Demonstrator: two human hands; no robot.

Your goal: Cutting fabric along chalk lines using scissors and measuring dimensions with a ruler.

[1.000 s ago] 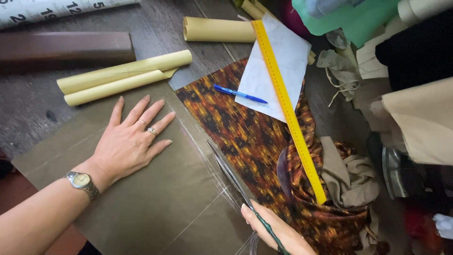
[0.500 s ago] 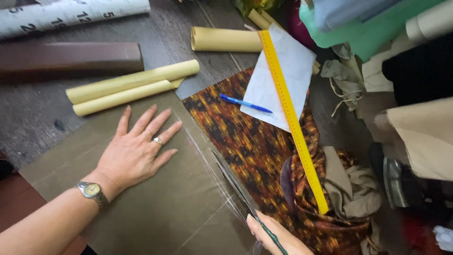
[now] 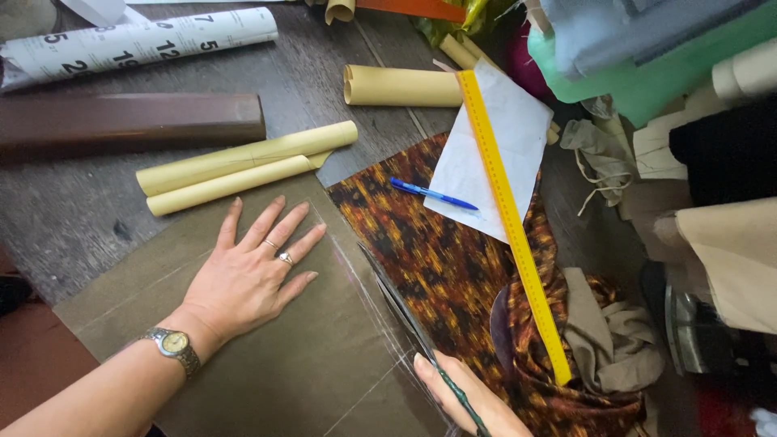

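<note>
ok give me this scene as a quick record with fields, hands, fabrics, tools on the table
left hand: flat on olive cloth, fingers spread
right hand: holds scissors, blades along the olive cloth's edge
print fabric: brown-orange, beside the olive cloth
ruler: yellow, across white paper and print fabric
pen: blue, partly on the paper
paper rolls: above the left hand

Olive-brown fabric point(image 3: 307, 364): flat on the tabletop, faint chalk lines across it. Scissors point(image 3: 401, 311): long dark blades open along the fabric's right edge.
</note>
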